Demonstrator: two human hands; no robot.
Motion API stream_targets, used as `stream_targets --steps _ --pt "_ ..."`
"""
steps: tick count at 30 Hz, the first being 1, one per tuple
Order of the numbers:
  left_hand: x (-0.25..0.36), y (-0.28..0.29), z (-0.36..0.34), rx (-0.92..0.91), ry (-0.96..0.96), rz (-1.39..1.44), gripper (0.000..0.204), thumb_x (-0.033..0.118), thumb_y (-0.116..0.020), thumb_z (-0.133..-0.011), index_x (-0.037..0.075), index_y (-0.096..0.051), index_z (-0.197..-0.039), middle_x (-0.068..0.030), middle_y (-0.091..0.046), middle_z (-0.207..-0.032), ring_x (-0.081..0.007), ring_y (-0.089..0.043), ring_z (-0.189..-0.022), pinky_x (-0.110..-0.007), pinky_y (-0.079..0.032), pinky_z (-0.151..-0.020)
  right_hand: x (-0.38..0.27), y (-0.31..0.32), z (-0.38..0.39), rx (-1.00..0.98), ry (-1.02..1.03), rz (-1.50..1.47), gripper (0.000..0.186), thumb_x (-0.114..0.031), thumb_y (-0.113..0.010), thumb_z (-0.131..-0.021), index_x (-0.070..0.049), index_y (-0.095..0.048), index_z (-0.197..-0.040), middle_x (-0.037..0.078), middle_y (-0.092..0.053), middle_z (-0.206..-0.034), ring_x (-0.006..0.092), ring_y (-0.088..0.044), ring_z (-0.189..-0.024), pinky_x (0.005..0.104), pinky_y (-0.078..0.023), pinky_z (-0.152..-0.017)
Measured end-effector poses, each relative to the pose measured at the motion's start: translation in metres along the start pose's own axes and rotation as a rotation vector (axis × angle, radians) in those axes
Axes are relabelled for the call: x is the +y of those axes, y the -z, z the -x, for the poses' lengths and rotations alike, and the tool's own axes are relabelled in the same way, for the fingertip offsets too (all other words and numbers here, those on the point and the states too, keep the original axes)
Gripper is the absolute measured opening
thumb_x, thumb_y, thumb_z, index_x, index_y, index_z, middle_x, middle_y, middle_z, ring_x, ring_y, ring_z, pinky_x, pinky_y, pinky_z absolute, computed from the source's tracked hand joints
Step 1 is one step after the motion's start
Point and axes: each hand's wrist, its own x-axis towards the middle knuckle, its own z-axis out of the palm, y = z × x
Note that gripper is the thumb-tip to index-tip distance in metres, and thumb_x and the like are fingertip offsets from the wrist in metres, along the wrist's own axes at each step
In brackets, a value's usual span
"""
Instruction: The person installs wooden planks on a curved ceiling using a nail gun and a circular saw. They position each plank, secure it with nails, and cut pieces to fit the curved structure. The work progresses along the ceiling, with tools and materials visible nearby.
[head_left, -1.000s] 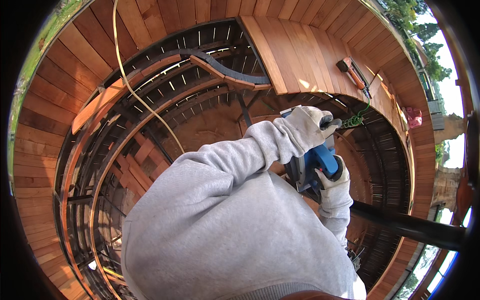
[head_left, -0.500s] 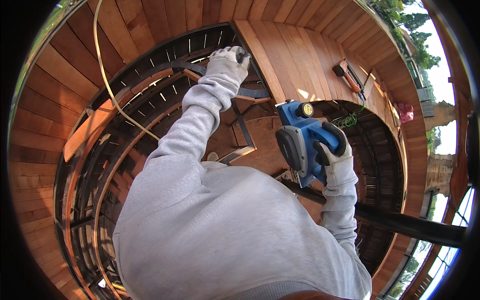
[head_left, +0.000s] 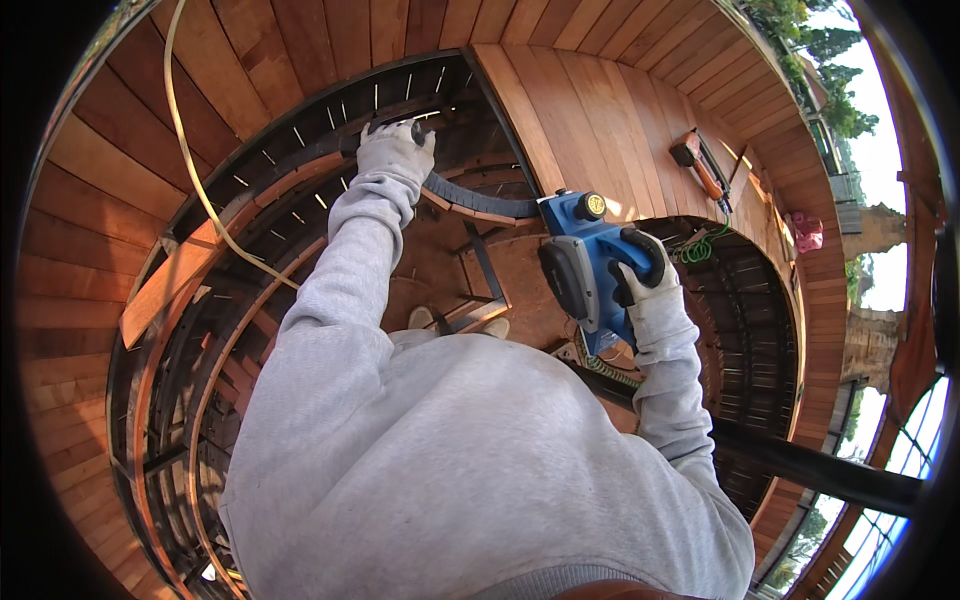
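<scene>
In my right hand [head_left: 655, 290], gloved in white with dark finger pads, is a blue electric planer [head_left: 590, 265]. My fingers wrap round its rear handle, and its round front knob points away from me. The planer is beside the front edge of the reddish plank panel [head_left: 570, 120], over the gap in the frame. Farther left, my gloved left hand [head_left: 393, 155] is over the curved dark-topped frame rail [head_left: 480, 200]. Its fingers curl downward, and what they hold, if anything, is hidden. Whether it touches the rail I cannot tell.
An orange nail gun [head_left: 700, 170] with a green coiled hose [head_left: 700, 245] lies on the planks at right. A pale hose [head_left: 190, 170] crosses the left side. A loose board [head_left: 170, 285] rests on the frame. A black pole [head_left: 820, 465] runs in from the right. Pink cloth [head_left: 805, 232] lies beyond.
My left hand has moved left along the frame, away from the plank panel. The planer in my right hand has shifted slightly left and nearer the panel's edge. My shoes show more now.
</scene>
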Motion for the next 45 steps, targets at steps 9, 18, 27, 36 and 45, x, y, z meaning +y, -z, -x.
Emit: stream_targets --steps 9,18,27,36,45 --pt "-0.002 -0.011 -0.004 0.032 0.008 0.027 0.045 0.047 -0.056 -0.093 0.013 -0.069 -0.12 -0.0097 -0.07 -0.121 -0.0248 -0.062 -0.12 -0.045 -0.03 -0.118 0.011 -0.012 -0.038 0.002 0.001 -0.002 0.044 -0.001 -0.073 -0.087 -0.007 -0.061 -0.128 0.01 -0.07 -0.117 0.0171 -0.067 -0.106 0.0307 -0.054 -0.093" --pt "0.001 0.001 -0.002 -0.021 0.026 0.021 0.046 0.049 -0.054 -0.095 0.014 -0.069 -0.122 -0.009 -0.07 -0.122 -0.0254 -0.062 -0.12 -0.044 -0.027 -0.12 -0.016 -0.025 -0.073 -0.02 -0.037 0.078 0.04 -0.008 -0.073 -0.09 -0.009 -0.061 -0.129 0.008 -0.071 -0.106 0.0144 -0.068 -0.083 0.0275 -0.056 -0.064" --pt "0.007 0.002 -0.003 0.005 0.007 0.037 0.049 0.049 -0.056 -0.093 0.012 -0.069 -0.123 -0.0096 -0.07 -0.122 -0.0261 -0.062 -0.121 -0.043 -0.032 -0.117 -0.03 -0.042 -0.134 -0.028 -0.098 0.03 0.041 -0.018 -0.076 -0.088 -0.012 -0.064 -0.127 0.01 -0.072 -0.11 0.0212 -0.072 -0.09 0.0323 -0.06 -0.072" --pt "-0.003 -0.004 -0.012 0.087 -0.009 0.024 0.036 0.043 -0.067 -0.09 0.019 -0.071 -0.117 -0.0064 -0.072 -0.115 -0.0265 -0.065 -0.113 -0.039 -0.045 -0.103 -0.042 0.038 -0.028 0.055 -0.091 -0.093 0.048 -0.013 -0.08 -0.088 -0.006 -0.062 -0.131 0.004 -0.068 -0.093 0.0066 -0.053 -0.057 0.0218 -0.044 -0.052" --pt "0.206 0.048 0.149 -0.459 -0.644 0.483 0.066 0.048 -0.068 -0.09 0.01 -0.051 -0.141 -0.0175 -0.055 -0.14 -0.0348 -0.059 -0.124 -0.039 -0.048 -0.105 -0.009 0.081 0.073 -0.087 -0.061 0.185 0.055 -0.003 -0.08 -0.079 -0.006 -0.063 -0.132 0.011 -0.071 -0.119 0.0166 -0.067 -0.107 0.0308 -0.053 -0.095"
